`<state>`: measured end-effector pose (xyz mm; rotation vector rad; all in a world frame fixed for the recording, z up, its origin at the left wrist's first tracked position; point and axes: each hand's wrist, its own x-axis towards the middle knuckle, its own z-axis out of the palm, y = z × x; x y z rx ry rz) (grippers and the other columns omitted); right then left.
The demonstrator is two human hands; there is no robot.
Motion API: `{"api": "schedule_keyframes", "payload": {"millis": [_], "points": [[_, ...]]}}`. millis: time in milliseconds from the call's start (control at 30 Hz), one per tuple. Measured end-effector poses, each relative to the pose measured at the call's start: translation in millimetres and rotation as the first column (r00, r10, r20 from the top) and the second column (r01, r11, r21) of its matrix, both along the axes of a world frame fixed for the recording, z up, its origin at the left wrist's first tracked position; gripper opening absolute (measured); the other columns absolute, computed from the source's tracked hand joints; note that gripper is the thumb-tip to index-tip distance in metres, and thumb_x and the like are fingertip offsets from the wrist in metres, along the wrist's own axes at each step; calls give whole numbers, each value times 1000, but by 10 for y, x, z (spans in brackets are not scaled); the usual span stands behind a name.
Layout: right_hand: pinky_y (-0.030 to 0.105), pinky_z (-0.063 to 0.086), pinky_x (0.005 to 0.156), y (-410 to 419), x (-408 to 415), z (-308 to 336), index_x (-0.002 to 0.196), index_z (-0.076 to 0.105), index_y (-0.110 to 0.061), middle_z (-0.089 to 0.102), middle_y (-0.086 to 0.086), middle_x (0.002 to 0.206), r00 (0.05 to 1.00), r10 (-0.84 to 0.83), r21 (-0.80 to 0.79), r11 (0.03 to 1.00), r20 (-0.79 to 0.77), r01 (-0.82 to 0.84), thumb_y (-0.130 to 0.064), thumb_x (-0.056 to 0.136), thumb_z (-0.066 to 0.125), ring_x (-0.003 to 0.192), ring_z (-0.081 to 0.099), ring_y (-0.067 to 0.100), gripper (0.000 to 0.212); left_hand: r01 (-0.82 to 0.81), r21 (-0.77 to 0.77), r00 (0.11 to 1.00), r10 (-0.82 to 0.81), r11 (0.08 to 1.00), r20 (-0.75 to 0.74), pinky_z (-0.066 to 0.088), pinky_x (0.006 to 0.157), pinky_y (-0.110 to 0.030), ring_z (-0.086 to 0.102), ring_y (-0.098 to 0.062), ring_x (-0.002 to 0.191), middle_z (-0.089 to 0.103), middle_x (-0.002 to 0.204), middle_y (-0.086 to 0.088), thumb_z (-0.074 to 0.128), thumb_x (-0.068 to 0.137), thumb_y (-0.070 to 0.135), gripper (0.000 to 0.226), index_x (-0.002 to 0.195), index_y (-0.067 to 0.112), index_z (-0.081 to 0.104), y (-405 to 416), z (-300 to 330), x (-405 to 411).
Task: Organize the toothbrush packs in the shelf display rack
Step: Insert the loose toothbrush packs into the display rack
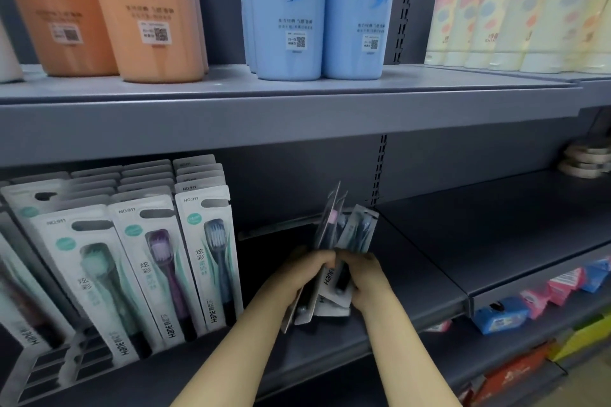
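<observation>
A loose bundle of toothbrush packs (344, 235) stands upright over the grey middle shelf (413, 287), seen edge-on and fanned out at the top. My left hand (297, 274) grips the bundle from the left side. My right hand (365, 277) grips it from the right, fingers curled round the lower half. To the left, a display rack (49, 367) holds several rows of white toothbrush packs (155, 258), leaning back, with green, purple and blue brushes at the front.
Orange bottles (132, 10), blue bottles (317, 10) and pale tubes (515, 10) stand on the upper shelf. Rolls of tape (585, 162) lie at the far right of the middle shelf. Blue and pink packets (542, 301) fill the shelf below.
</observation>
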<state>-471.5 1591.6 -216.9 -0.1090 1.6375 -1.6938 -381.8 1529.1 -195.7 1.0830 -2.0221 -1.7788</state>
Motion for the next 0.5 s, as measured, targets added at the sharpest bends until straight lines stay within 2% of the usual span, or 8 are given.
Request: {"api": "schedule_keyframes", "payload": {"millis": [133, 167, 200, 267, 333, 400, 500], "points": [[43, 56, 67, 173, -5, -17, 114, 50, 0, 65, 23, 94, 1000, 3, -185, 983, -5, -4, 3, 80, 63, 81, 66, 35, 37, -11, -1, 989, 11, 1000, -145, 39, 56, -18, 53, -3, 57, 58, 54, 13, 60, 66, 17, 11, 56, 21, 58, 93, 52, 103], [45, 56, 71, 215, 10, -12, 114, 53, -1, 66, 24, 96, 1000, 10, -255, 967, 2, -9, 6, 80, 62, 83, 67, 37, 36, -12, 10, 984, 14, 1000, -176, 40, 55, -16, 55, -2, 58, 60, 55, 14, 59, 64, 18, 6, 59, 21, 59, 137, 69, 136], [46, 56, 72, 254, 26, -4, 112, 56, -1, 67, 25, 96, 1000, 19, -322, 947, 10, -14, 9, 81, 60, 83, 68, 37, 33, -12, 23, 977, 16, 1000, -211, 42, 56, -15, 57, -4, 62, 63, 61, 12, 59, 62, 18, 5, 65, 21, 62, 176, 66, 161], [44, 54, 75, 331, 67, 34, 113, 59, -1, 69, 25, 98, 999, 50, -401, 915, -8, -49, 10, 81, 58, 87, 68, 37, 33, -21, 76, 961, 41, 997, -274, 45, 59, -15, 62, -6, 73, 68, 76, 8, 60, 67, 14, 23, 89, 20, 65, 268, 64, 210], [43, 54, 78, 409, 116, 101, 115, 59, 0, 69, 23, 102, 996, 80, -425, 901, -39, -89, 9, 81, 60, 93, 68, 37, 35, -47, 86, 951, 70, 995, -301, 48, 65, -16, 63, -5, 84, 68, 91, 7, 58, 73, 8, 39, 109, 22, 60, 373, 91, 256], [40, 55, 76, 476, 170, 173, 115, 59, -1, 70, 22, 102, 992, 98, -427, 896, -81, -123, 8, 81, 60, 94, 68, 35, 35, -56, 10, 948, 56, 998, -314, 50, 74, -19, 64, -5, 93, 68, 102, 6, 59, 70, 15, 48, 117, 24, 57, 453, 112, 290], [39, 55, 77, 567, 267, 301, 114, 61, -3, 70, 20, 103, 979, 146, -440, 876, -143, -195, 7, 83, 56, 95, 68, 33, 33, -97, -84, 936, 62, 992, -346, 48, 74, -15, 62, -3, 96, 65, 106, 8, 62, 77, 15, 45, 120, 26, 53, 567, 151, 358]]}}
